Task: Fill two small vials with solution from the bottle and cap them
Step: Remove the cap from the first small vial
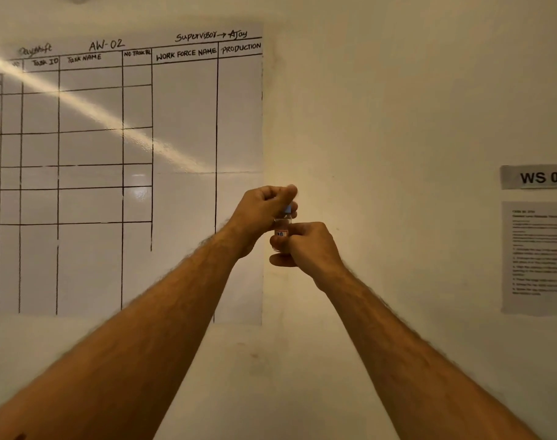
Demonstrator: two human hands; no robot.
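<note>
Vial held up in mid-air before the wall, right hand fingers clamped round its labelled body, left hand fingers pinched on the blue cap. Risk: cap cross-threads or slips if twisted at a tilt; loose grip drops vial, spilling solution. No counter visible below.

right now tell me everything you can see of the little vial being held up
The vial is small, clear and glass-like, upright, raised before the wall. A blue cap sits on top, pinched by the left hand. The right hand grips the body, half covering a red-bordered white label. Its contents cannot be made out.
</note>
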